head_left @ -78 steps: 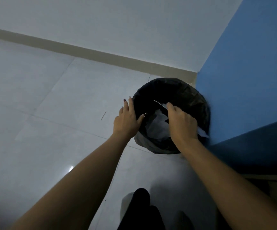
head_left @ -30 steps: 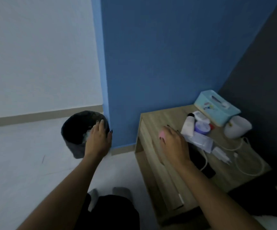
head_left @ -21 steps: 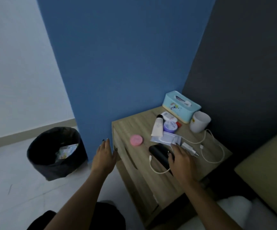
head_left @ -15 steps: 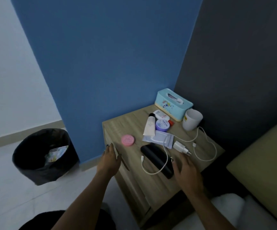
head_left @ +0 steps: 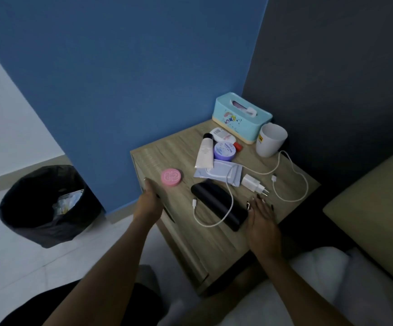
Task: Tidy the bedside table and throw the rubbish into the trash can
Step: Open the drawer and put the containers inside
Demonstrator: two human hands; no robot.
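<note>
The wooden bedside table (head_left: 216, 241) carries a pink round tin (head_left: 171, 176), a black case (head_left: 219, 203), a white cable (head_left: 216, 215), a white charger plug (head_left: 253, 182), a flat pale pouch (head_left: 221, 172), a white tube (head_left: 205, 152), a purple jar (head_left: 224, 151), a teal tissue box (head_left: 242, 117) and a white cup (head_left: 270, 139). My left hand (head_left: 149, 203) rests on the table's left front edge, near the pink tin, holding nothing. My right hand (head_left: 262, 220) lies flat and open beside the black case's near end. The black-lined trash can (head_left: 47, 205) stands on the floor at left with wrappers inside.
A blue wall (head_left: 132, 67) rises behind the table and a dark wall panel (head_left: 331, 67) to its right. A beige bed edge (head_left: 374, 208) and white bedding (head_left: 320, 278) sit at the right. Pale floor tiles (head_left: 14, 267) surround the can.
My view swung from the trash can to the table. My right hand left the can empty, passed over the tabletop and settled beside the black case; my left hand moved to the table's edge.
</note>
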